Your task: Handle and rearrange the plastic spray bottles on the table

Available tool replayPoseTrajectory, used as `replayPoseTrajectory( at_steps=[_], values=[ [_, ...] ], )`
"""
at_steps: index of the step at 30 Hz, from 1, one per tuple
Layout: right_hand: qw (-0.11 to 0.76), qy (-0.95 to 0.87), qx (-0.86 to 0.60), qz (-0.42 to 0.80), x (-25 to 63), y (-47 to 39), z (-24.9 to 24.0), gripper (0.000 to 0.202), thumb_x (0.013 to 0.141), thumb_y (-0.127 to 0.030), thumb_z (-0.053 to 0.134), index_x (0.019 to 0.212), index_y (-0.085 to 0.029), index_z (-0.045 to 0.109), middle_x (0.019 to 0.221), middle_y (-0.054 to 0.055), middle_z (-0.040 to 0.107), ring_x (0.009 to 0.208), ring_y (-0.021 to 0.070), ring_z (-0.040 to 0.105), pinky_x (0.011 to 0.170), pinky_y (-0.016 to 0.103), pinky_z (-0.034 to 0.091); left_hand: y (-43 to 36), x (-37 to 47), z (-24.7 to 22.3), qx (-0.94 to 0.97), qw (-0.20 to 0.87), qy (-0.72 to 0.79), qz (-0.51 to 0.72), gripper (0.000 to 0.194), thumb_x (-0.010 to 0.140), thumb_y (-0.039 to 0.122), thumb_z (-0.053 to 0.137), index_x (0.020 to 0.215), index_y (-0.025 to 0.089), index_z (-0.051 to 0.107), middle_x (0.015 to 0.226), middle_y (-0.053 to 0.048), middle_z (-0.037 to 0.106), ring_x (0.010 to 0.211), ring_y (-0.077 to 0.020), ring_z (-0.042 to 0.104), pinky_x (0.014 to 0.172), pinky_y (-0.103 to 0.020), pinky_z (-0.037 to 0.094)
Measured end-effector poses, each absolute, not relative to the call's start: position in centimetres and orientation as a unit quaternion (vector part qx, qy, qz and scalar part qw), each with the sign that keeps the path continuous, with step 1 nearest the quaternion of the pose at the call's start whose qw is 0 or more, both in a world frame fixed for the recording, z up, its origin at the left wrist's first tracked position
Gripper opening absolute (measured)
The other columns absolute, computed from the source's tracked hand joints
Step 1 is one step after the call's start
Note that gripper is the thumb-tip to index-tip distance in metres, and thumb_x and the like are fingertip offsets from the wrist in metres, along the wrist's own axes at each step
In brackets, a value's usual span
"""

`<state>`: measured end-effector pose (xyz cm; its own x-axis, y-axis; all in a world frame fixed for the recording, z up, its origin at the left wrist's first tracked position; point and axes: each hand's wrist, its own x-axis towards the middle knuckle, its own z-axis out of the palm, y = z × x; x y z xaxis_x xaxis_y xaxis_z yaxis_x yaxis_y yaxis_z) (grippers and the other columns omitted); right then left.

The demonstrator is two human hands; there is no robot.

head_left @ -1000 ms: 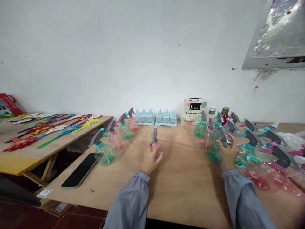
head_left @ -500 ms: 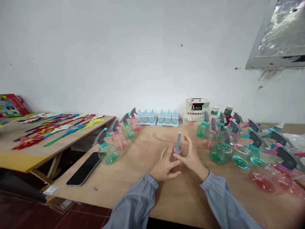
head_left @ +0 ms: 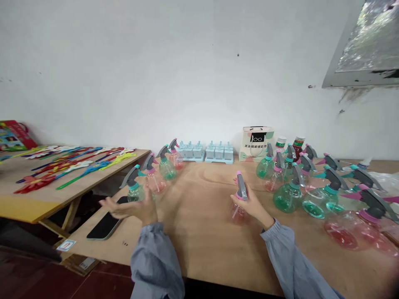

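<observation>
My right hand grips a pink spray bottle with a grey and pink trigger head, upright near the middle of the table. Its fingers wrap round the bottle's neck. On the left, my left hand is spread, palm up, with nothing in it. It is in front of a green spray bottle and partly covers it. Just behind stands another pink spray bottle. A black phone lies beneath and left of my left hand.
Several green and pink spray bottles crowd the right side. Pale blue popsicle moulds and a paper bag stand along the wall. Colourful flower-shaped sticks cover the left table.
My left hand has moved left, away from the pink bottle at the middle, and turned palm up. My right hand remains at that bottle, which has shifted slightly right and turned.
</observation>
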<state>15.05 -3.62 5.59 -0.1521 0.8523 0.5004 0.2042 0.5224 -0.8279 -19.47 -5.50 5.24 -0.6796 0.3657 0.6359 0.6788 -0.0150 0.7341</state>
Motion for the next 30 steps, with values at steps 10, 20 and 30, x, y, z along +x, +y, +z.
replayPoseTrajectory(
  at_steps=[10, 20, 30],
  values=[
    [0.551, -0.648, -0.360, 0.384, 17.1, -3.5, 5.8, 0.035, 0.070, -0.051, 0.075, 0.095, -0.026, 0.071, 0.077, 0.001, 0.067, 0.072, 0.0195, 0.063, 0.080, 0.038, 0.054, -4.0, -20.8, 4.3, -0.216, 0.097, -0.843, -0.483, 0.076, 0.070, 0.063, 0.068, 0.125, 0.014, 0.052, 0.134, -0.024, 0.050, 0.129, -0.0472, 0.044, 0.098, -0.067, 0.038],
    [0.570, -0.560, -0.311, 0.515, 16.6, -3.5, 5.5, 0.072, 0.080, -0.080, 0.039, 0.109, -0.022, 0.069, 0.094, 0.012, 0.075, 0.095, 0.0290, 0.071, 0.083, 0.044, 0.056, -1.5, -9.7, 0.7, -0.535, 0.038, -0.635, -0.557, 0.068, 0.072, 0.064, 0.067, 0.116, 0.016, 0.051, 0.113, -0.017, 0.063, 0.114, -0.0359, 0.061, 0.099, -0.053, 0.047],
    [0.599, -0.590, -0.352, 0.412, 16.5, -4.5, 6.8, 0.073, 0.067, -0.089, 0.044, 0.094, -0.026, 0.071, 0.068, 0.008, 0.069, 0.078, 0.0289, 0.070, 0.070, 0.041, 0.058, -1.1, -8.3, -0.5, -0.630, -0.055, -0.563, -0.532, 0.087, 0.069, 0.055, 0.079, 0.136, 0.018, 0.038, 0.133, -0.019, 0.058, 0.126, -0.0355, 0.058, 0.104, -0.054, 0.047]
  ],
)
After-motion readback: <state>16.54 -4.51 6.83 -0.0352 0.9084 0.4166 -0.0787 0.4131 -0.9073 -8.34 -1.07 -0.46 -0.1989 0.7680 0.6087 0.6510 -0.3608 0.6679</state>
